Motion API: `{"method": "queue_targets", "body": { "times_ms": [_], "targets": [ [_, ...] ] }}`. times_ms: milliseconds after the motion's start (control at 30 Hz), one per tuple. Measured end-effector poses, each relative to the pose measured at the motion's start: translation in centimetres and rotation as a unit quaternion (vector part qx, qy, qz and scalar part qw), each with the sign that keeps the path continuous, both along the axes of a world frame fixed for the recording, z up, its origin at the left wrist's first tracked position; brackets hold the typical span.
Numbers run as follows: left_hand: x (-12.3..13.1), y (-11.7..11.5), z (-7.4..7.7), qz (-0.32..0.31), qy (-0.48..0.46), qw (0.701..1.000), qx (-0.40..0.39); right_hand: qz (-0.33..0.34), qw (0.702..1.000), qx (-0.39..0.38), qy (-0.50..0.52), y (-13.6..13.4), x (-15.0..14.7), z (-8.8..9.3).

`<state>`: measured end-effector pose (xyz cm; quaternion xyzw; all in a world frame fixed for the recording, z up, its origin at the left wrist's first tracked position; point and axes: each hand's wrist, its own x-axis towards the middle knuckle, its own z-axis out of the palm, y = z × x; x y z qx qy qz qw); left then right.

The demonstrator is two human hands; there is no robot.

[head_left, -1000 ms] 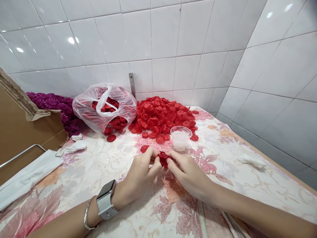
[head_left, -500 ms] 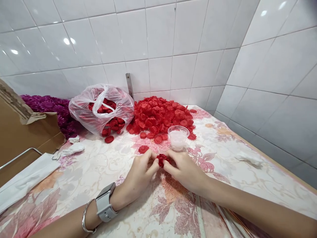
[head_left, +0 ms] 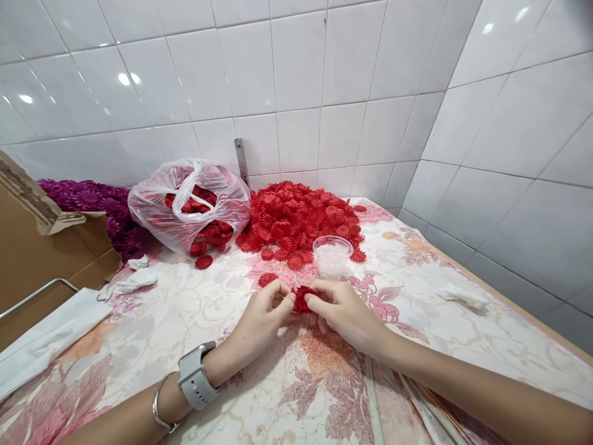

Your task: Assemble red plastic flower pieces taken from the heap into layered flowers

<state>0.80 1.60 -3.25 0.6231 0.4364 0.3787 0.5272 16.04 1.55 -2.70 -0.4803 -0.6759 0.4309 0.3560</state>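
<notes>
A small red artificial flower is pinched between both hands above the patterned tablecloth. My left hand grips its left edge with thumb and forefinger; a watch and a bangle sit on that wrist. From the other side, my right hand presses its thumb against the petals, its other fingers curled behind. Just beyond the hands, a single red flower piece lies on the cloth. A clear plastic cup with whitish contents stands behind my right hand. Farther back rises a heap of red flower pieces.
A translucent plastic bag of red pieces stands left of the heap. Purple flowers and a cardboard box are at the far left. White scraps lie on the floral tablecloth. Tiled walls bound the back and right.
The red flower has turned a little and more of its petals show. My right thumb has shifted up onto it. My left hand has moved slightly left.
</notes>
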Motion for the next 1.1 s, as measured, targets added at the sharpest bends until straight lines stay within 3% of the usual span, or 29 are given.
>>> {"method": "queue_targets", "body": {
  "times_ms": [133, 300, 500, 667, 767, 900, 1100],
  "targets": [
    [-0.1, -0.5, 0.4, -0.05, 0.036, 0.998, 0.028, -0.001, 0.991, 0.093, -0.096, -0.3, 0.1, 0.4],
    [-0.7, 0.0, 0.7, -0.041, 0.143, 0.982, 0.119, 0.062, 0.973, 0.135, -0.176, -0.6, 0.4, 1.0],
    [-1.0, 0.1, 1.2, -0.072, 0.313, 0.895, 0.31, 0.065, 0.938, 0.176, -0.293, -0.8, 0.8, 0.8],
    [-0.5, -1.3, 0.9, -0.035, 0.426, 0.818, 0.386, 0.041, 0.907, 0.209, -0.363, -1.8, 0.4, 0.3],
    [-0.4, -1.9, 0.5, -0.036, 0.44, 0.796, 0.414, 0.032, 0.901, 0.221, -0.371, -2.3, 0.0, 0.3],
    [-0.4, -2.0, 0.3, -0.068, 0.407, 0.813, 0.412, 0.036, 0.917, 0.186, -0.35, -2.3, -0.2, 0.4],
    [-0.5, -1.1, 0.7, -0.073, 0.298, 0.907, 0.289, 0.061, 0.966, 0.127, -0.218, -1.3, 0.3, 0.6]
  ]
}}
